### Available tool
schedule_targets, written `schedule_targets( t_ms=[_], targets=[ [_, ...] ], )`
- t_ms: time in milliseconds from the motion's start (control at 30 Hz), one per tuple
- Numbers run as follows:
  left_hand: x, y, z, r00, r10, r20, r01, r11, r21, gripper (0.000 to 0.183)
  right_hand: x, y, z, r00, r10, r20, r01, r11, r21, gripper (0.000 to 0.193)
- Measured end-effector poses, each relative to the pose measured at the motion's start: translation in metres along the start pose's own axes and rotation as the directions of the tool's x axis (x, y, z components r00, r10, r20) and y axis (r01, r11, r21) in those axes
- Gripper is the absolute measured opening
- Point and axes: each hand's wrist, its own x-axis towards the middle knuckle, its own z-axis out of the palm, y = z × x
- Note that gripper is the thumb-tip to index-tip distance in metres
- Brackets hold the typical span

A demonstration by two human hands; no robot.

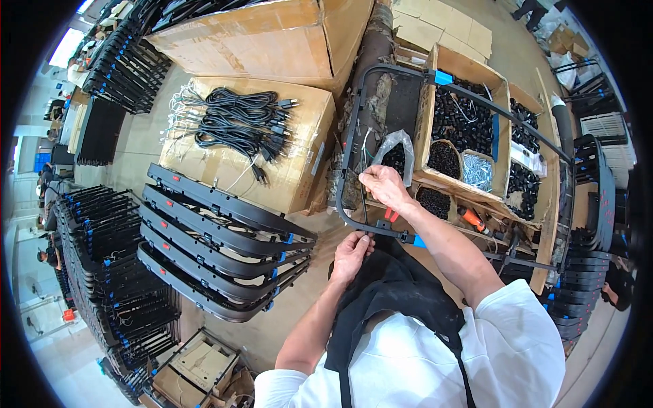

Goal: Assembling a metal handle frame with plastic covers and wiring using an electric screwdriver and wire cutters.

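A black tubular frame (349,139) with blue fittings lies across the bench in front of me. At its near left corner, my left hand (349,257) is closed, thumb and fingers pinching a thin black cable (365,209) beside the tube. Higher up, inside the frame's bend, my right hand (386,186) is closed on the same cable. White wire ends stick up above the right fingers. Under my right wrist, the red handles (391,215) of a tool show; its kind is hidden. A greyish U-shaped piece (400,151) rests just beyond my right hand.
Right of the frame, a wooden bin (434,112) holds black parts and screws (477,171). An orange power screwdriver (472,219) lies below it. To the left, bundled black power cords (241,126) lie on a cardboard box (309,129), near stacked black frames (218,231).
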Motion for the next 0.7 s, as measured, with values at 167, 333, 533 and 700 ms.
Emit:
schedule_targets(
  t_ms=[167,333,533,700],
  targets=[
    [0.008,-0.008,-0.003,0.999,0.007,0.054,-0.001,0.994,-0.106,0.022,0.004,0.004,0.003,1.000,0.028,0.007,-0.028,1.000,-0.009,0.032],
    [-0.001,0.011,0.005,0.997,-0.051,-0.056,0.048,0.997,-0.054,0.019,0.002,-0.004,-0.034,0.997,0.061,0.041,-0.058,0.996,-0.063,0.029],
    [-0.001,0.009,0.006,0.998,-0.042,-0.050,0.037,0.995,-0.094,0.019,0.016,0.026,-0.087,0.969,-0.248,-0.010,0.160,0.652,-0.741,0.020],
    [-0.003,0.010,0.008,0.996,-0.063,-0.067,0.055,0.992,-0.113,0.019,0.049,0.047,-0.058,0.932,-0.228,0.282,0.345,0.317,-0.884,0.020]
  ],
)
